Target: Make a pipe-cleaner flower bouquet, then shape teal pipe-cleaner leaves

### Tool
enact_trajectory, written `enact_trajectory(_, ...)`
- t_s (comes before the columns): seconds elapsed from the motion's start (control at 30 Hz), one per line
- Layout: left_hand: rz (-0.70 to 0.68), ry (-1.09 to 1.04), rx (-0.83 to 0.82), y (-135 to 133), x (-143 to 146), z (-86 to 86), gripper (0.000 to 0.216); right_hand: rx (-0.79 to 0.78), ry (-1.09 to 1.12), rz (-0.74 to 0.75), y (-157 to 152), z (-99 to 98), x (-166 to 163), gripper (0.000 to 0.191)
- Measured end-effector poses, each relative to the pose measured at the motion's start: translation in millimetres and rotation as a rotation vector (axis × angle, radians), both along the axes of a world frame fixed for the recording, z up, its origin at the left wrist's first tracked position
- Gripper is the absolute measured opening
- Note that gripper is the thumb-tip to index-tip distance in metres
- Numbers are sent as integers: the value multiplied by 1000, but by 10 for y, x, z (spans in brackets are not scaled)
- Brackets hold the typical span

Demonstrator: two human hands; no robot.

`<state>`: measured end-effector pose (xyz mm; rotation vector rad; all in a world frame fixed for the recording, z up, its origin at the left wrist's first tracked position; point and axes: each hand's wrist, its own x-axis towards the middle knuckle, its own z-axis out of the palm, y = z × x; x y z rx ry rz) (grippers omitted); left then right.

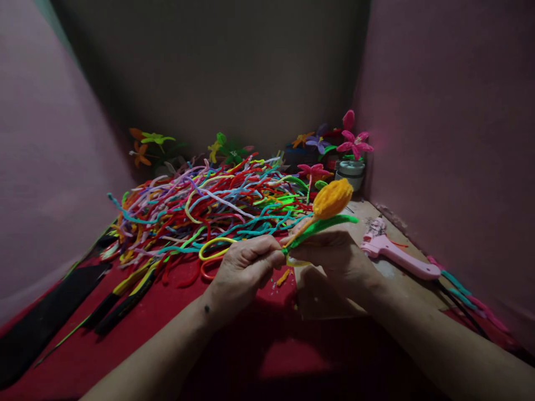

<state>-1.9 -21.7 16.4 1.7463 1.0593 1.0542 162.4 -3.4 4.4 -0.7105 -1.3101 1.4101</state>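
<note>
An orange pipe-cleaner flower [333, 199] with a tulip-shaped head tilts up to the right between my hands. A long green pipe-cleaner leaf [324, 225] runs alongside its orange stem. My left hand [253, 262] is closed, pinching the lower end of the stem where green fuzzy wire shows. From behind and below the leaf, my right hand [338, 256] grips the flower near the stem base; some of its fingers are hidden. Scissors [216, 243] with yellow and red handles lie just beyond my left hand. A short orange scrap [283, 278] sits on the red cloth below.
A large heap of colourful pipe cleaners [217, 200] spreads behind my hands. Black-and-yellow pliers [125, 292] lie at left. On a board at right rests a pink glue gun [399, 256]. Finished pink flowers [355, 143] stand in a pot [350, 172] by the right wall.
</note>
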Motion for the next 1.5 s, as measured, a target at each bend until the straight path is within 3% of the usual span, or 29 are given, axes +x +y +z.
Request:
enact_trajectory(0.1,-83,15,-22,27,-48,15,24,2,-46,42,32,-14,26,10)
enact_trajectory(0.2,-177,41,-145,49,-64,54,28,-28,-57,75,30,-18,30,4)
enact_trajectory(0.3,-130,91,-174,57,-28,60,27,-49,-41,27,16,-15,15,6)
enact_trajectory(0.37,-7,166,-4,53,12,26,21,-33,-69,-40,10,-8,3,7)
enact_trajectory(0.43,115,270,267,46,44,-27,16,-3,-102,-97,5,1,-9,6)
enact_trajectory(0.53,219,378,589,38,61,-101,12,55,-107,-134,-4,13,-31,4)
enact_trajectory(0.67,209,384,656,19,49,-118,12,156,-86,-55,-28,34,-46,12)
enact_trajectory(0.8,224,268,502,-18,65,-65,14,209,-151,-86,-54,54,-39,18)
enact_trajectory(1.07,138,-128,-154,13,84,-14,19,311,-267,-199,-53,47,-74,16)
enact_trajectory(1.37,-123,-405,-496,69,56,2,28,95,-9,-2,27,-48,-39,15)
enact_trajectory(1.5,-253,-433,-633,124,-10,-24,29,48,24,33,14,-49,-28,17)
